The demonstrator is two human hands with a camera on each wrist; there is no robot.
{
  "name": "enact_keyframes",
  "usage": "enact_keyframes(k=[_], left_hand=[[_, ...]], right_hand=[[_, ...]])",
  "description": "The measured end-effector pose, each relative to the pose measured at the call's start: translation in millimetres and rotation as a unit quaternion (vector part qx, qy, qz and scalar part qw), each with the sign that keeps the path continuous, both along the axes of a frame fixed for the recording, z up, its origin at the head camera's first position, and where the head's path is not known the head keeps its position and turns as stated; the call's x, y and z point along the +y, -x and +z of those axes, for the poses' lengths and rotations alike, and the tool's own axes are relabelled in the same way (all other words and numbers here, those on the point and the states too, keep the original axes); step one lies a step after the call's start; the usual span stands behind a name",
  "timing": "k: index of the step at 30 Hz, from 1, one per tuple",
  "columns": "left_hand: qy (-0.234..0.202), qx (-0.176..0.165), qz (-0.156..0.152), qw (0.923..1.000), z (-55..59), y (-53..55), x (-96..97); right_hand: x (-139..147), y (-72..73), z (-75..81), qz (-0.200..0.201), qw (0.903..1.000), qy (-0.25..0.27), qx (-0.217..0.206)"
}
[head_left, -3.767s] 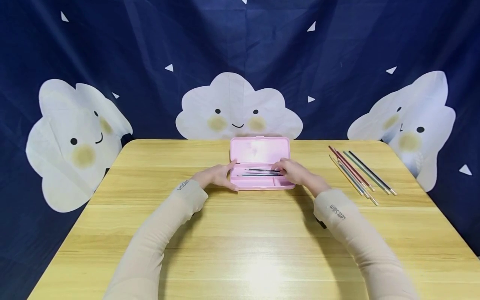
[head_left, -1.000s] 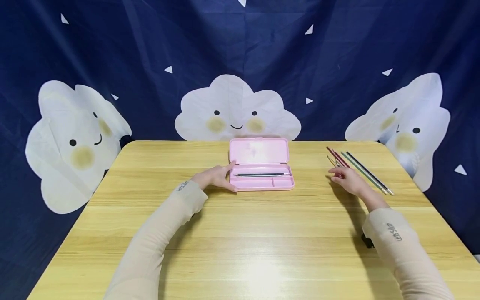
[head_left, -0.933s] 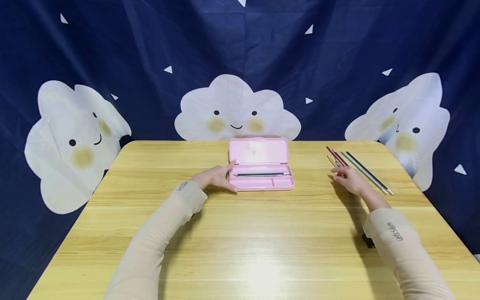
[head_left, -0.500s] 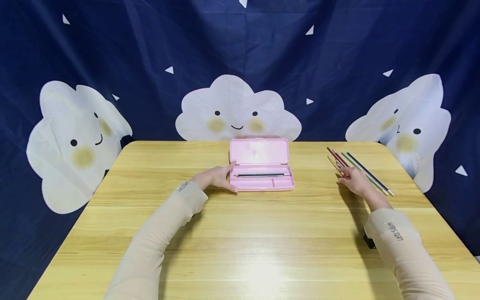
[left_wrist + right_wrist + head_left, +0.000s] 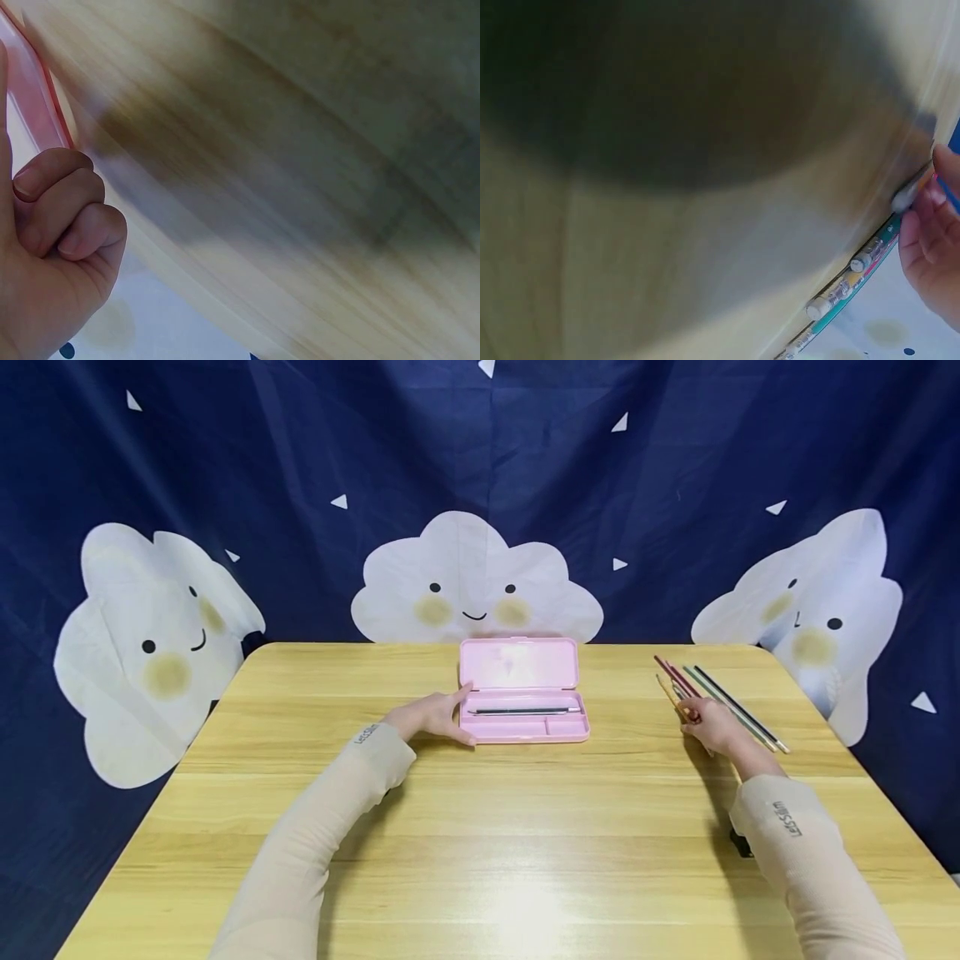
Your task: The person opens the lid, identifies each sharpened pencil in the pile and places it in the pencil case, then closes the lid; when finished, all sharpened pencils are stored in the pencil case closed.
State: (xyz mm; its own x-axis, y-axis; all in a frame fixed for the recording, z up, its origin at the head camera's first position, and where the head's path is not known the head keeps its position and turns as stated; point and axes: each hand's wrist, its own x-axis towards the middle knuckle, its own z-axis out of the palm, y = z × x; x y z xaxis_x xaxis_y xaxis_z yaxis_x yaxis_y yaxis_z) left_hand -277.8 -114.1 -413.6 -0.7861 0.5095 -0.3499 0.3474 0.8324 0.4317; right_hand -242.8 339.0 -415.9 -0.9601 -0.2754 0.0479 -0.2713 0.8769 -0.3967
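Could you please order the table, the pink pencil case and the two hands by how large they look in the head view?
1. Table
2. Pink pencil case
3. Left hand and right hand: too alike in size to rank.

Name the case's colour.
Pink: both the case and its raised lid. The head view shows it best.

Pencil case (image 5: 510,727) sits just right of the left hand (image 5: 431,714), touching it, lid (image 5: 519,664) at the back and a few pencils (image 5: 521,711) in the rear compartment (image 5: 517,700). There's a pencil (image 5: 666,688) in the right hand (image 5: 708,722), loose pencils (image 5: 741,707) ahead and to its right on the table (image 5: 517,827), backdrop (image 5: 555,452) beyond both hands.
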Motion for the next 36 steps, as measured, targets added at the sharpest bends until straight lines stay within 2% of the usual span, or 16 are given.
enact_keyframes(k=[6, 14, 22, 28, 36], left_hand=[[-0.002, -0.006, 0.002, 1.0, -0.1, 0.0, 0.3], [0.004, 0.016, -0.006, 0.9998, -3.5, 2.0, -0.9], [-0.001, 0.015, -0.006, 0.9999, -3.5, 2.0, -0.7], [0.007, 0.012, -0.004, 0.9999, -1.9, 1.6, 0.5], [0.005, 0.009, -0.002, 0.9999, -2.0, 2.2, -0.2]], right_hand=[[-2, 0.6, -1.5, 0.038, 0.999, 0.02, -0.012], [-7, -0.1, -4.6, 0.047, 0.9985, 0.026, -0.01], [-14, 0.1, -2.2, 0.068, 0.9976, 0.017, -0.006], [-25, 2.4, 3.8, 0.091, 0.9943, 0.049, -0.024], [-46, 5.2, 13.5, 0.111, 0.9921, 0.055, 0.018]])
